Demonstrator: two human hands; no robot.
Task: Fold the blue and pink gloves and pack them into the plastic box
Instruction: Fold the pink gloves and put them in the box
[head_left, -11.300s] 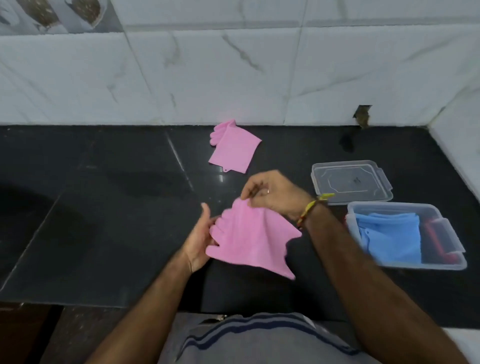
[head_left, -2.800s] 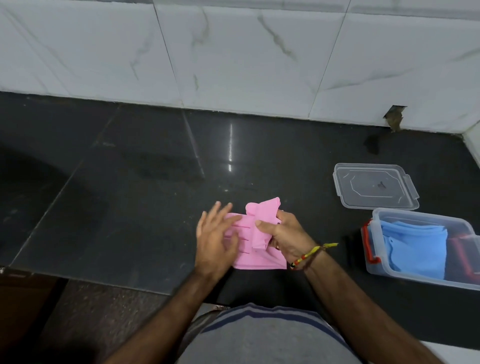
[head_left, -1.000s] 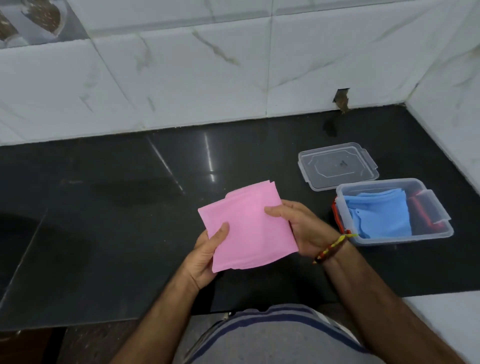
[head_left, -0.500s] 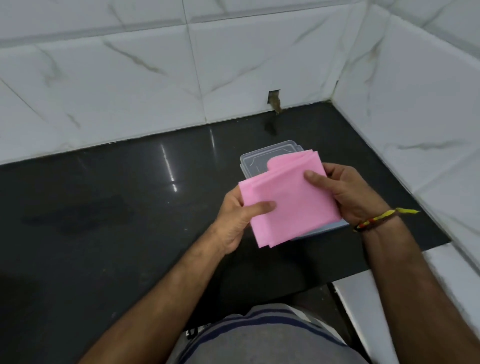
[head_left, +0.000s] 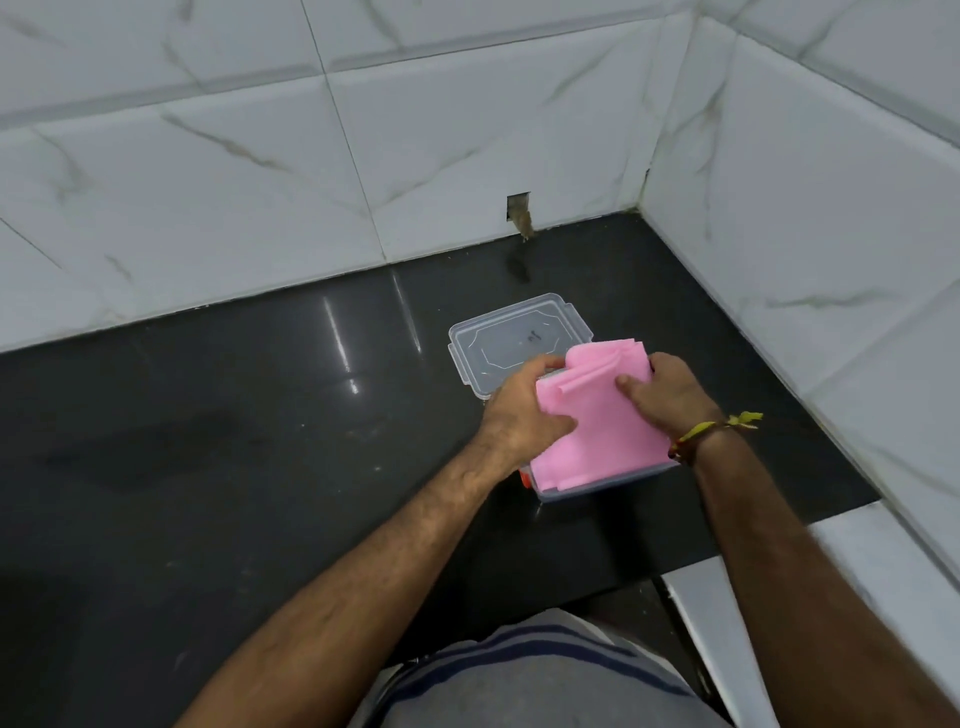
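Observation:
The folded pink gloves (head_left: 602, 431) lie on top of the clear plastic box (head_left: 597, 486), covering its opening. My left hand (head_left: 519, 415) grips their left edge, thumb on top. My right hand (head_left: 667, 392) holds the right edge, thumb pressing the top. Only the box's front wall and an orange-red latch at its left corner show. The blue gloves are hidden under the pink ones.
The clear lid (head_left: 514, 340) lies flat on the black counter (head_left: 234, 441) just behind the box. White marble-tiled walls (head_left: 805, 234) close the back and right side. The counter ends a short way right of the box, with a white ledge (head_left: 883, 566) below.
Both hands carried the folded pink gloves to the right and lowered them onto the box. The blue gloves, visible in the box a second ago, are now covered.

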